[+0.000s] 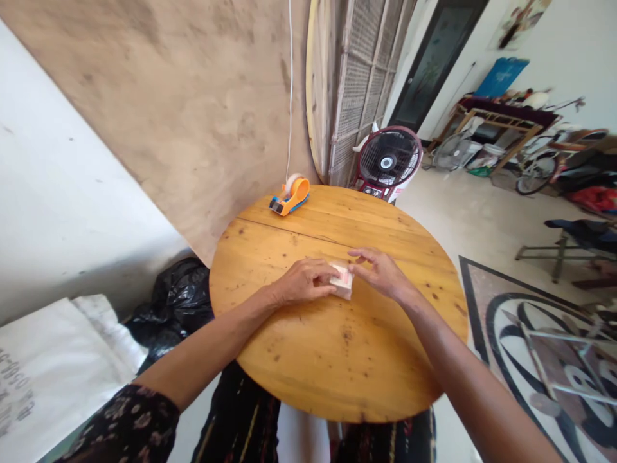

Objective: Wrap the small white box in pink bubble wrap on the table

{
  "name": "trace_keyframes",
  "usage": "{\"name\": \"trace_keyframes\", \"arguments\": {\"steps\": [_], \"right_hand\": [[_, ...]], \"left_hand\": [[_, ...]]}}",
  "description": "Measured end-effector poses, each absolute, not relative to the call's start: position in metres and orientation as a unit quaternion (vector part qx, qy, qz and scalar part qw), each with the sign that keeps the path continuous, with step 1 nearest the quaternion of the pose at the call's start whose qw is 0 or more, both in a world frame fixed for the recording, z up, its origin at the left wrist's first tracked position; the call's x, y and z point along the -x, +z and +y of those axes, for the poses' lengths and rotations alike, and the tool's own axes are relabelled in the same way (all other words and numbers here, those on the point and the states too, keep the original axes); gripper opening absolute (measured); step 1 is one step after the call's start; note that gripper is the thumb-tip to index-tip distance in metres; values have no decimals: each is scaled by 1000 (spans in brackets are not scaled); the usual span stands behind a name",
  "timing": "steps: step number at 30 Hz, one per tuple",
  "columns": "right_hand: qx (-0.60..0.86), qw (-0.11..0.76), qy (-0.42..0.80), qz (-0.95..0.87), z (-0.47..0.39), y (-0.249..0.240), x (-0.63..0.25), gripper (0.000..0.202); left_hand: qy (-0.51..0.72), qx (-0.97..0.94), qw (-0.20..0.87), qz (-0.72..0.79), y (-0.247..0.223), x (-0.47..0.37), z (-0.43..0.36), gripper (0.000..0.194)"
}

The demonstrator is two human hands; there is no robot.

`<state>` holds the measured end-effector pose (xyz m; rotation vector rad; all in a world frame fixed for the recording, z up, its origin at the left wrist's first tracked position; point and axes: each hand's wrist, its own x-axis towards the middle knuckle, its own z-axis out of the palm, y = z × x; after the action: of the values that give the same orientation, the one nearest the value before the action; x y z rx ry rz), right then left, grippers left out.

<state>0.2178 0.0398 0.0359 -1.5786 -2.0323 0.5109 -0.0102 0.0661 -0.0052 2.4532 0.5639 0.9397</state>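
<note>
Flower-print sleeve [132,421] nearest, left hand [307,280] grips rectangular block [344,284].

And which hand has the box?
The left hand, curled at the left side of the small white box; the right hand is open opposite.

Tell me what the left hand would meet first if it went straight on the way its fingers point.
The left hand has its fingers on the small white box; pushing on with it, it would likely meet the right hand first, though depth is hard to judge.
</note>
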Motion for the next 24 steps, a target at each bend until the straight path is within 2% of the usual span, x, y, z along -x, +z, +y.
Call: {"name": "trace_keyframes", "arguments": {"steps": [5, 10, 15, 20, 24], "right_hand": [[615, 196, 188, -740, 58, 40, -210, 29], [622, 183, 169, -743, 69, 38, -202, 11], [601, 230, 158, -749, 71, 37, -206, 13], [558, 183, 169, -791, 66, 36, -229, 30], [511, 174, 204, -816, 70, 32, -236, 24]], "left_hand": [[355, -884, 220, 210, -8, 9, 67, 23], [358, -882, 219, 215, -10, 10, 68, 21], [355, -883, 216, 217, -9, 10, 67, 21], [340, -882, 231, 229, -7, 10, 65, 22], [344, -879, 245, 221, -10, 10, 67, 21]]}}
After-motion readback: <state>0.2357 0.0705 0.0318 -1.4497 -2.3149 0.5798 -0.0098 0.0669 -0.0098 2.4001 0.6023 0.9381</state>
